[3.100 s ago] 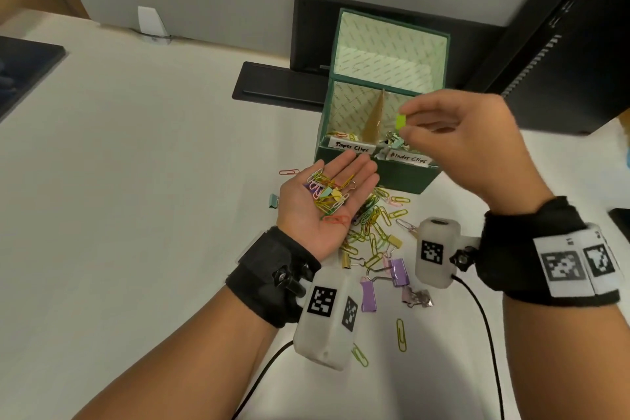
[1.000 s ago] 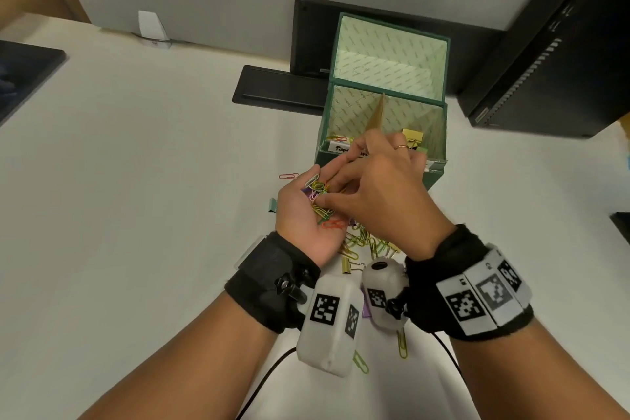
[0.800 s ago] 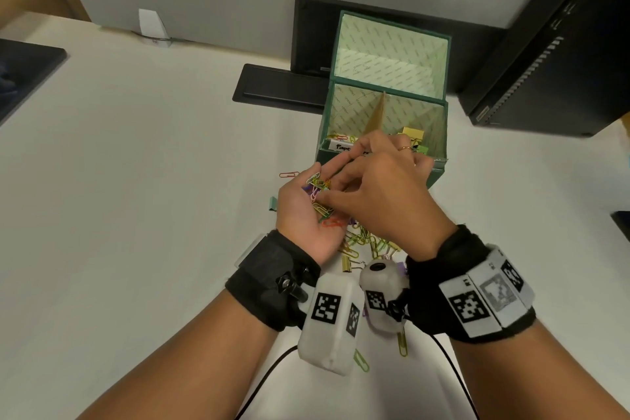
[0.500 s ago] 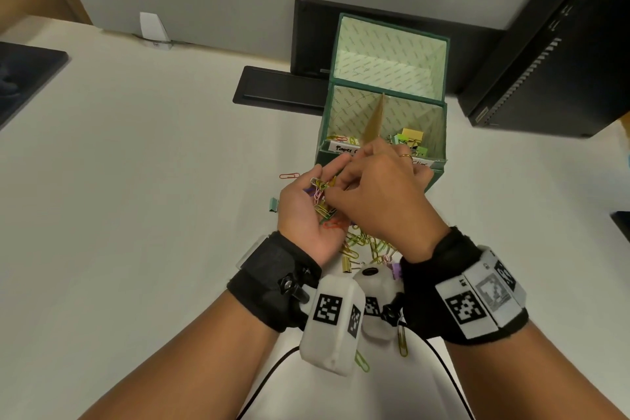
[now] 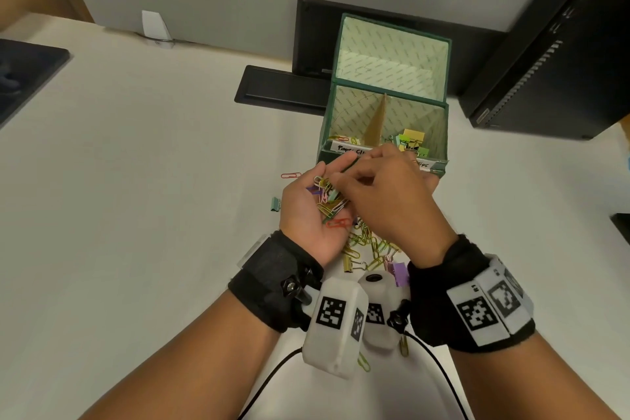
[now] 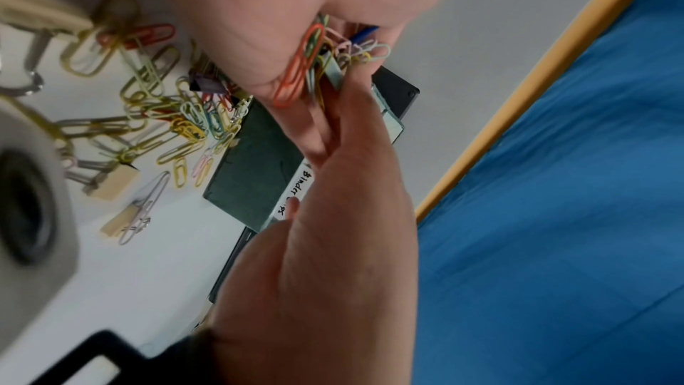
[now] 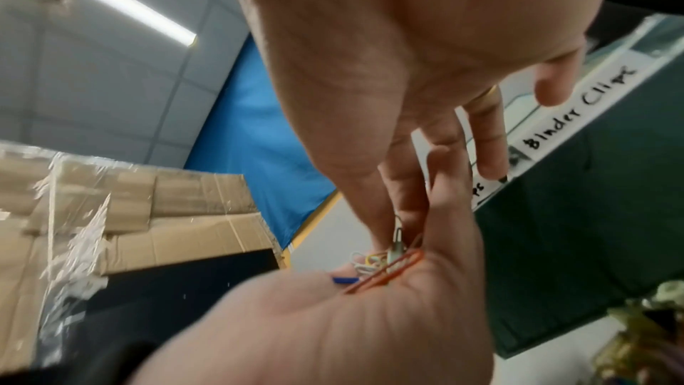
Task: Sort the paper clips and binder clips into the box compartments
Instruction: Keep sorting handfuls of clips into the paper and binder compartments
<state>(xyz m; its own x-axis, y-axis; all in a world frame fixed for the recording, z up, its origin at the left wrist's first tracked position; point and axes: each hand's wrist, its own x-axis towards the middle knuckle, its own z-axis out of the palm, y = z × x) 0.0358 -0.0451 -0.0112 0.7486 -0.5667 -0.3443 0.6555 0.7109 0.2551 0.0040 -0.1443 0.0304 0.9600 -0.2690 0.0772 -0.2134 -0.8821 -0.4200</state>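
Our left hand [image 5: 308, 211] lies palm up just in front of the box [image 5: 383, 133], fingers loosely cupped, carrying a heap of paper clips [image 5: 329, 196] with one orange clip [image 5: 338, 223] near the heel of the palm. Our right hand [image 5: 385, 201] arches over it from the right, knuckles up, fingertips [image 5: 335, 177] pressed down into the heap. From the head view that hand hides most of the palm's load. The left wrist view shows thumb and forefinger closing on a small pale-green binder clip [image 6: 333, 72] among the wire clips, though blur softens the edges. The right wrist view is blurred too; the orange clip [image 7: 385, 274] and a blue one [image 7: 346, 280] are readable, little else.

On the worktop [image 5: 153, 198], under and behind both wrists, a loose pile of clips [image 5: 370, 245] spreads out, partly covered by the hands and the wrist cameras; a purple binder clip [image 5: 400, 273] peeks out beside the right cuff. A green binder clip [image 5: 275, 204] and a red paper clip [image 5: 290, 176] lie apart to the left.

The box stands open, lid raised, a cardboard divider [image 5: 376, 123] splitting it. Paper clips sit in the left compartment, binder clips [image 5: 410, 141] in the right. The front labels are partly cut off by our fingers.
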